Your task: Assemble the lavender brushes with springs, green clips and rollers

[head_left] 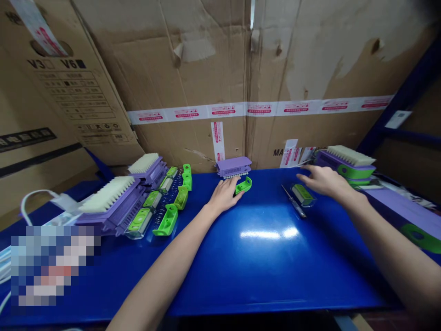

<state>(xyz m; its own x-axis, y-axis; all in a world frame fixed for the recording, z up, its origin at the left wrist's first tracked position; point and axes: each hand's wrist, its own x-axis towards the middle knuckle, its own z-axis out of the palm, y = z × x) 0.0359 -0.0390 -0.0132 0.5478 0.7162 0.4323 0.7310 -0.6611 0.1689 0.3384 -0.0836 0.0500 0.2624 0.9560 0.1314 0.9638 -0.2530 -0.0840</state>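
Note:
My left hand (223,195) is closed, its fingers and thumb pinching the left end of a bright green plastic piece (245,185) with a holed, upturned end. Just behind it, a purple brush part (234,166) rests with its pale bristles downward. My right hand (322,179) is apart from it, fingers stretched leftward, holding nothing that I can see. Near those fingers lies a clear block with a green top (302,194). Beside the block is a thin, dark pen-like tool (294,202).
At left stand purple brushes with pale bristles up (109,194), clear blocks with green tops (140,220), dark springs (159,208) and several green pieces (167,220). Another brush (347,158) and a purple-green body (406,214) are at right. Cardboard (193,78) walls the blue table (262,271).

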